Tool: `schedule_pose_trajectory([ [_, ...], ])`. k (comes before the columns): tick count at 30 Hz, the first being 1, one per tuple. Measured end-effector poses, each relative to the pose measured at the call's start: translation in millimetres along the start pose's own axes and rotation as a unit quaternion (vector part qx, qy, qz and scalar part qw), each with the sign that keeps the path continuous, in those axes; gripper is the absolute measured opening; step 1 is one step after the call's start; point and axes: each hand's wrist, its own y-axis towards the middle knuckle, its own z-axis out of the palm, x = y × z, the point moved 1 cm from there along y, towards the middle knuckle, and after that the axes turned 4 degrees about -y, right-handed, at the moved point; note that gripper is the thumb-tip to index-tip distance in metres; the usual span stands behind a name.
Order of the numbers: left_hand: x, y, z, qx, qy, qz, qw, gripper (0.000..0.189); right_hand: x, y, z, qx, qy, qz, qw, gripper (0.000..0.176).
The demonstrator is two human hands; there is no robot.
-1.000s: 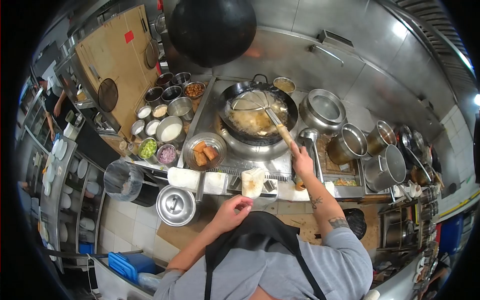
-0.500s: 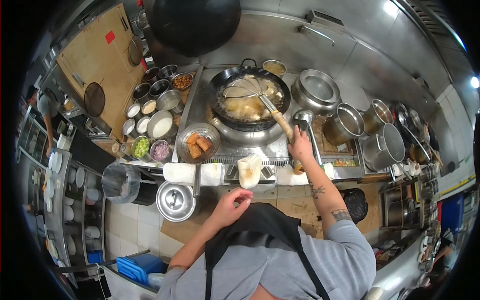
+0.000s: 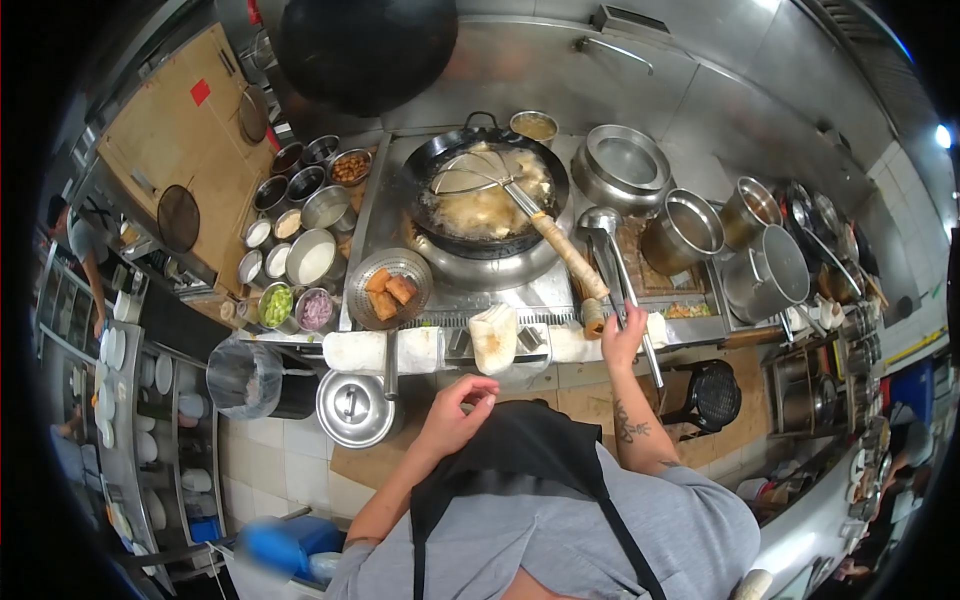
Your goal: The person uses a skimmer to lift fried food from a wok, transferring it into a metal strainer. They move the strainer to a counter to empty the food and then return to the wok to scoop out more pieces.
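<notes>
Over the apron, my left hand (image 3: 456, 416) hovers loosely curled with nothing in it, nearest the folded cloth (image 3: 494, 338) on the stove's front edge. My right hand (image 3: 622, 338) is closed around the lower end of a long, thin-handled metal utensil (image 3: 609, 262), whose head is partly hidden. Beside it lies a ladle (image 3: 600, 218) with a long steel handle. A wire strainer (image 3: 476, 178) with a wrapped wooden handle rests across the black wok (image 3: 412, 200), over bubbling oil with pale food. Brown fried pieces (image 3: 391, 292) sit in a perforated strainer (image 3: 362, 298) left of the wok.
Steel pots (image 3: 683, 232) stand to the right. Bowls of ingredients, including chopped green vegetable (image 3: 277, 306) and chopped onion (image 3: 316, 309), stand left. A lidded pot (image 3: 352, 408) and a lined bin (image 3: 243, 378) are below. Another person (image 3: 88, 250) stands far left.
My right hand has let go of the wire strainer's handle and moved down and right to the metal utensil. The strainer stays across the wok. My left hand has barely moved.
</notes>
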Motion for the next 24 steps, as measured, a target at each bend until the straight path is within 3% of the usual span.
schedule_pose_trajectory([
  [2,0.8,2.1,1.1,0.003,-0.010,-0.006,1.000,0.020,0.9,-38.0,-12.5,0.061,-0.018,-0.085,0.994,0.033],
  [4,5.7,4.1,1.6,0.013,-0.021,-0.011,1.000,0.020,-0.8,-90.9,-21.0,0.183,0.027,-0.082,0.979,0.032],
  [6,7.7,6.6,2.8,0.033,-0.011,-0.008,0.999,0.020,-27.1,-146.2,-14.2,0.424,-0.057,0.027,0.903,0.044],
  [8,7.5,9.4,5.1,0.054,-0.004,-0.004,0.999,0.020,-84.3,-214.7,7.3,0.599,-0.075,0.177,0.777,0.055],
  [9,6.2,11.3,6.2,0.066,0.000,-0.001,0.998,0.021,-127.5,-260.7,24.2,0.600,-0.118,0.286,0.737,0.058],
  [11,2.5,11.6,6.2,0.090,0.014,0.001,0.996,0.021,-159.1,-294.9,10.6,0.596,-0.169,0.352,0.702,0.060],
  [13,-1.8,13.2,3.8,0.118,0.035,0.003,0.992,0.021,-142.8,-287.3,-37.6,0.595,-0.189,0.276,0.731,0.056],
  [16,5.8,12.3,3.3,0.156,0.025,-0.019,0.987,0.021,-135.0,-277.0,-75.6,0.568,-0.120,0.437,0.687,0.041],
  [17,7.7,10.9,3.0,0.168,0.018,-0.022,0.985,0.022,-128.7,-273.1,-86.4,0.516,-0.117,0.499,0.687,0.030],
  [18,10.2,9.0,2.3,0.177,0.011,-0.024,0.984,0.022,-127.1,-267.4,-89.4,0.515,-0.131,0.512,0.675,0.025],
  [20,15.9,4.5,0.7,0.194,-0.004,-0.026,0.981,0.022,-118.1,-251.8,-86.4,0.481,-0.138,0.452,0.738,0.022],
  [21,18.3,1.9,0.1,0.203,-0.010,-0.030,0.979,0.022,-108.3,-246.2,-77.5,0.405,-0.094,0.440,0.796,0.023],
  [22,19.6,-1.5,-0.8,0.210,-0.013,-0.038,0.977,0.022,-115.8,-249.0,-54.1,0.332,-0.026,0.481,0.811,0.024],
  [24,20.3,-6.0,-2.4,0.218,-0.015,-0.050,0.975,0.021,-78.1,-209.1,-27.9,0.312,0.042,0.528,0.789,0.026],
])
